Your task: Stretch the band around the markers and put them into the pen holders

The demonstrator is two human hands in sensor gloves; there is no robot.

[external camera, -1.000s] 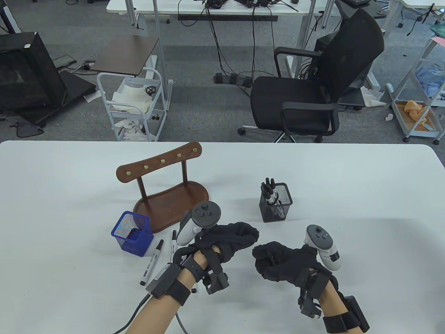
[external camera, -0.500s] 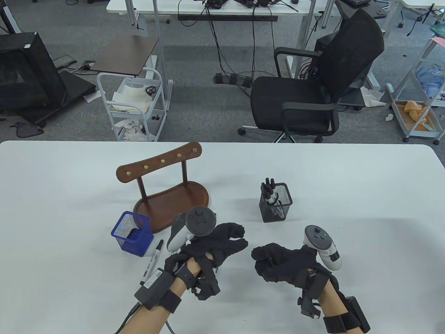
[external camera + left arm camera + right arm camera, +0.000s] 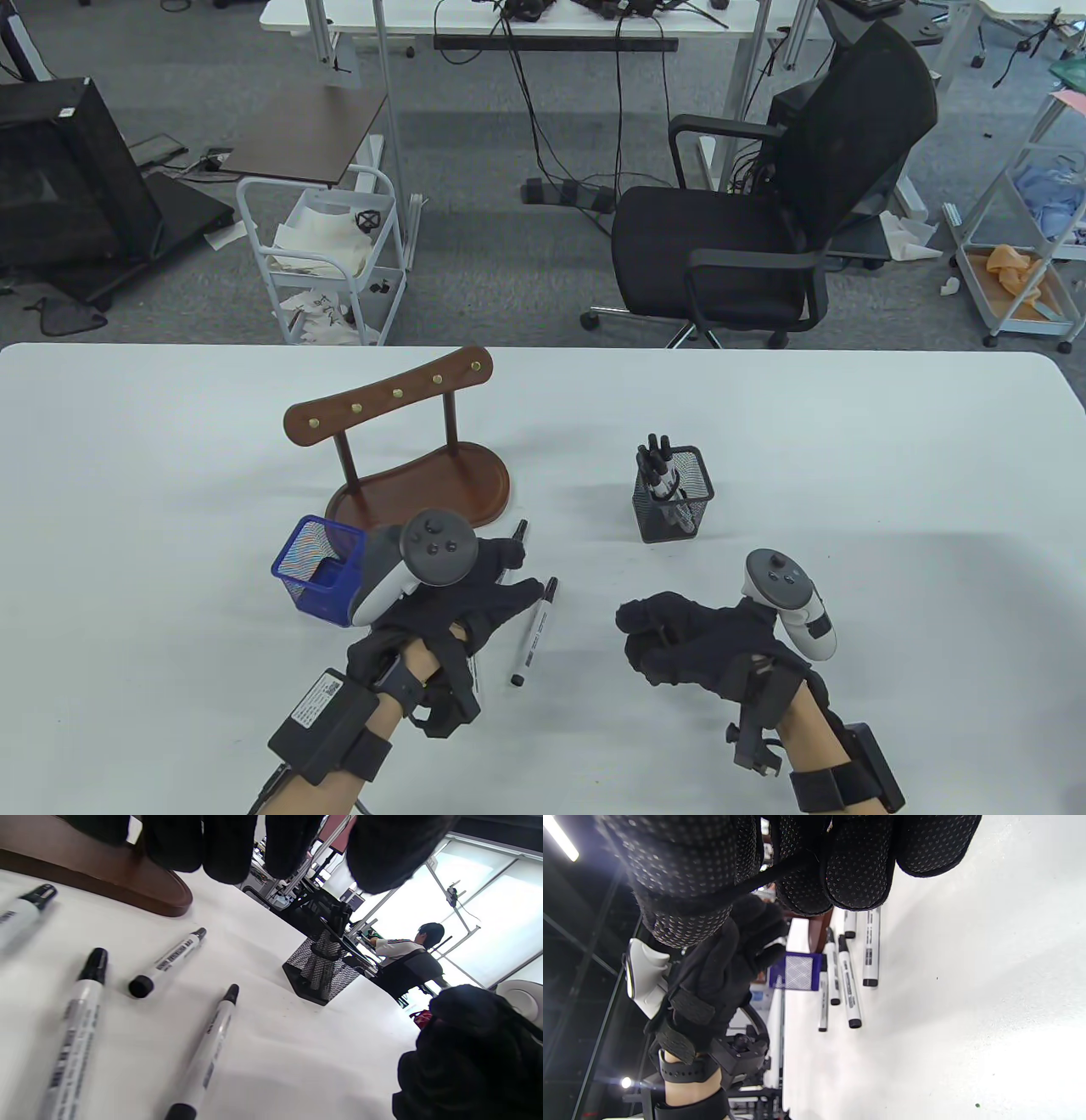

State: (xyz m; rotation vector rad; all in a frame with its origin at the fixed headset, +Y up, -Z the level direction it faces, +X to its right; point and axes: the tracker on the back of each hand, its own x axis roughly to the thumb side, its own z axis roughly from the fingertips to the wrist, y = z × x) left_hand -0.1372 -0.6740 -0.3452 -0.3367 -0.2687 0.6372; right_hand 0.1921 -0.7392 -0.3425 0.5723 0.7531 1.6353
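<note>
The left hand (image 3: pixel 462 594) hovers, fingers loosely spread and holding nothing, over loose markers (image 3: pixel 167 961) lying on the desk (image 3: pixel 848 475) just beneath its fingertips. The right hand (image 3: pixel 679 637) is curled tight beside it; a thin black strand (image 3: pixel 780 874) crosses its fingers, probably the band, though I cannot be sure. Beyond the right hand stands the black mesh holder (image 3: pixel 674 497), already carrying markers; the blue holder (image 3: pixel 322 570) sits just left of the left hand. The round markers could roll apart as they are gathered, and a stretched band could snap off the fingers. Only the wrist views show several markers; the table view shows two.
</note>
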